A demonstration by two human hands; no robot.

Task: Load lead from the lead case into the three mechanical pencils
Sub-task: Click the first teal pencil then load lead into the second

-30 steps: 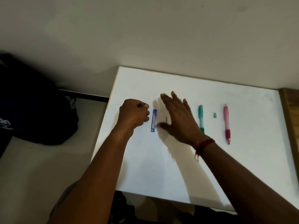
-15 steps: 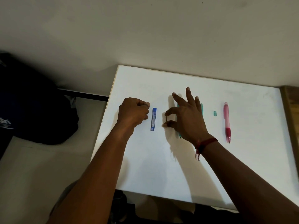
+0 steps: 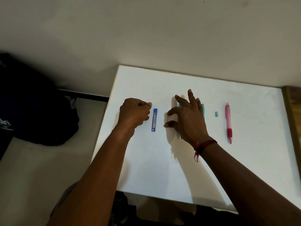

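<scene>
Blue lead case [image 3: 154, 120] flat on white table [image 3: 162, 168], between both hands, touching neither. Thin dark lead stick [image 3: 168, 121] just right of case, pinched endwise between thumb and index finger of right hand [image 3: 187, 118]; other fingers spread wide. Left hand [image 3: 134, 114] curled into fist beside case; contents cannot tell. Teal pencil [image 3: 202, 108] mostly hidden under right hand. Small teal cap [image 3: 216, 114] loose, near pink pencil [image 3: 228, 122] farther right.

White table [image 3: 211, 168] carries blue lead case [image 3: 154, 120], pink pencil [image 3: 228, 122], seemingly teal cap [image 3: 216, 114].
</scene>
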